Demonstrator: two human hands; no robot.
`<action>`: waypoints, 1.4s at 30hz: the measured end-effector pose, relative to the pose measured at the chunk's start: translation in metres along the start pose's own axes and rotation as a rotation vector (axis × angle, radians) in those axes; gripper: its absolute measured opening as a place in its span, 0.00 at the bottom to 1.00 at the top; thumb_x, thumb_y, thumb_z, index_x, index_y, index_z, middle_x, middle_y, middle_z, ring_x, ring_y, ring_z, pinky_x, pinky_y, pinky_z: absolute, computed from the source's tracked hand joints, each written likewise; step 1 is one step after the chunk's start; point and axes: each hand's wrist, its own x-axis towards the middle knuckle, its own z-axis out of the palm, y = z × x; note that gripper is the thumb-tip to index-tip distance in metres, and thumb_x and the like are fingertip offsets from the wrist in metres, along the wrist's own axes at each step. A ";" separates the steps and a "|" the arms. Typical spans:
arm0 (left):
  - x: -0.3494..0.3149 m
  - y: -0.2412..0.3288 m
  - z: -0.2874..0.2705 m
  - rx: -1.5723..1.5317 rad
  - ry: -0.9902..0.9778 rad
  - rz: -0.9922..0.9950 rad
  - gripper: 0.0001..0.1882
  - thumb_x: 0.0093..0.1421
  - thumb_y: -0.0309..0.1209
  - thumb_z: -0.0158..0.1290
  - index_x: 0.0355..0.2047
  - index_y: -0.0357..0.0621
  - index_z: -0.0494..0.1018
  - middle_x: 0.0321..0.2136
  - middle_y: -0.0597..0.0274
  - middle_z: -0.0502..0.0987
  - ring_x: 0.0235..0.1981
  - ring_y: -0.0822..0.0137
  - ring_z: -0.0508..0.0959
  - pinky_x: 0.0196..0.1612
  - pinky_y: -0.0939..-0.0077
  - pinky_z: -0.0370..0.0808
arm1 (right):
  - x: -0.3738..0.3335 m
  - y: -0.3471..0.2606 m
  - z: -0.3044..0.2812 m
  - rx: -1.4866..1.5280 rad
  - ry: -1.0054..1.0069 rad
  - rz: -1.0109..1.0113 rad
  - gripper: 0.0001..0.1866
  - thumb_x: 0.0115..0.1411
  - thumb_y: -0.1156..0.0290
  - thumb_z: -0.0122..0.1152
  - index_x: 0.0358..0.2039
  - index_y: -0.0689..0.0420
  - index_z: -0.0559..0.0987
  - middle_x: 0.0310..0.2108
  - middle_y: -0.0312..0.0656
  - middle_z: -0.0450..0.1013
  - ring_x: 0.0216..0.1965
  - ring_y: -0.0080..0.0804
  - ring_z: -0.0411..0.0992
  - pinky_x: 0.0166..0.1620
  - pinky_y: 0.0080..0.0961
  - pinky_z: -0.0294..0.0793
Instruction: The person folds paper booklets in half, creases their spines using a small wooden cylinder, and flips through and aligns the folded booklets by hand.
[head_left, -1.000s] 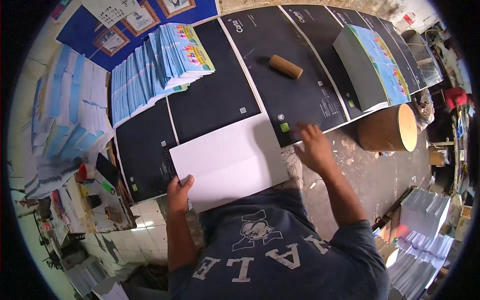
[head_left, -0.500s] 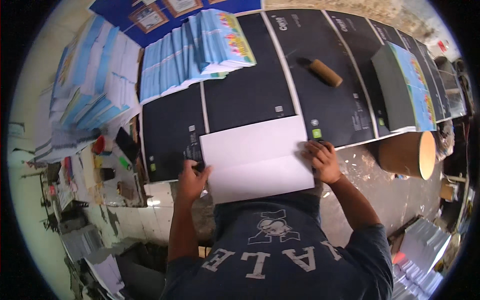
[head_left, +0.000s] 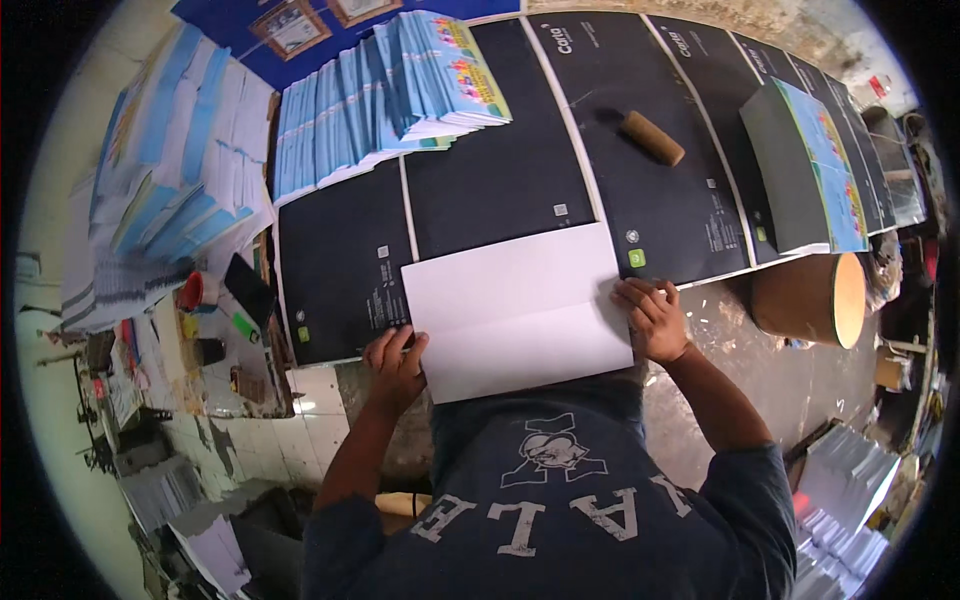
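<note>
So closest in, both hands are on the white folded sheet [head_left: 515, 310], which lies at the near edge of the desk [head_left: 500, 195], right in front of the person. The left hand [head_left: 397, 358] grips the sheet's near left corner, fingers curled over the edge. The right hand [head_left: 651, 318] lies flat-ish on the right edge, fingers bent and pressing down, not really clenched around anything. A crease runs across the sheet from left to right.

Compared to a second ago, the right hand was up past the sheet's far right corner on the black covers, and now it's come back onto the sheet's right side. The left hand has stayed on the left edge, and the sheet now sits squarer to the person.

Under and beyond the sheet are the black printed covers [head_left: 340, 270] laid side by side. Further out, a brown cardboard roller [head_left: 652, 138] rests on them. Far left there's a fanned stack of blue booklets [head_left: 385, 95], far right a squared stack of booklets [head_left: 805, 165], and just off the desk's right end a big cardboard tube [head_left: 808, 298].
</note>
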 end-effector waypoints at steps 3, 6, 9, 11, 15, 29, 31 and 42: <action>-0.003 0.003 0.006 0.081 0.136 -0.003 0.19 0.61 0.43 0.55 0.50 0.50 0.75 0.54 0.66 0.72 0.55 0.63 0.67 0.58 0.58 0.58 | 0.002 -0.004 -0.004 -0.046 0.003 0.029 0.19 0.53 0.71 0.54 0.47 0.53 0.79 0.53 0.34 0.74 0.57 0.29 0.70 0.61 0.43 0.57; 0.012 0.012 -0.008 0.092 0.012 -0.072 0.17 0.63 0.44 0.52 0.46 0.49 0.78 0.50 0.67 0.75 0.54 0.64 0.69 0.58 0.58 0.58 | 0.004 -0.006 -0.011 -0.019 0.042 0.050 0.16 0.55 0.72 0.54 0.44 0.53 0.80 0.53 0.34 0.75 0.55 0.29 0.72 0.60 0.42 0.57; 0.011 0.011 -0.007 0.114 0.077 -0.049 0.18 0.63 0.45 0.51 0.44 0.48 0.79 0.47 0.67 0.77 0.53 0.65 0.70 0.57 0.58 0.58 | 0.003 -0.006 -0.006 -0.009 0.068 0.071 0.15 0.54 0.72 0.55 0.43 0.52 0.80 0.52 0.33 0.76 0.54 0.28 0.72 0.59 0.43 0.57; 0.012 0.011 -0.006 0.104 0.029 -0.056 0.17 0.63 0.43 0.50 0.46 0.48 0.77 0.48 0.64 0.76 0.53 0.62 0.72 0.57 0.56 0.58 | 0.001 -0.006 -0.006 -0.007 0.065 0.087 0.15 0.53 0.72 0.56 0.42 0.52 0.80 0.52 0.33 0.76 0.54 0.27 0.73 0.59 0.43 0.57; 0.007 0.009 -0.002 0.095 0.045 -0.042 0.19 0.63 0.45 0.51 0.47 0.47 0.75 0.49 0.64 0.75 0.54 0.63 0.71 0.59 0.57 0.57 | 0.005 -0.009 -0.008 0.010 0.064 0.107 0.14 0.52 0.73 0.58 0.41 0.52 0.79 0.51 0.33 0.76 0.53 0.27 0.73 0.59 0.44 0.57; 0.016 0.007 -0.011 -0.138 -0.003 -0.159 0.15 0.56 0.40 0.59 0.42 0.52 0.74 0.49 0.62 0.73 0.54 0.60 0.71 0.57 0.57 0.60 | 0.022 -0.007 -0.024 0.084 -0.031 0.181 0.11 0.51 0.70 0.60 0.38 0.51 0.79 0.48 0.31 0.77 0.49 0.26 0.73 0.58 0.47 0.55; 0.016 -0.002 -0.010 -0.104 0.018 -0.167 0.15 0.55 0.40 0.59 0.42 0.53 0.74 0.47 0.63 0.73 0.53 0.59 0.71 0.57 0.57 0.59 | 0.034 -0.006 -0.034 0.115 -0.060 0.218 0.11 0.51 0.68 0.62 0.37 0.50 0.80 0.47 0.31 0.78 0.49 0.27 0.73 0.58 0.46 0.55; 0.097 -0.017 -0.043 -0.321 -0.510 -0.731 0.29 0.53 0.57 0.61 0.34 0.40 0.78 0.40 0.58 0.71 0.49 0.55 0.66 0.53 0.50 0.55 | 0.126 0.000 -0.060 0.412 -0.669 0.892 0.29 0.50 0.42 0.71 0.29 0.61 0.81 0.25 0.50 0.78 0.29 0.47 0.79 0.34 0.39 0.76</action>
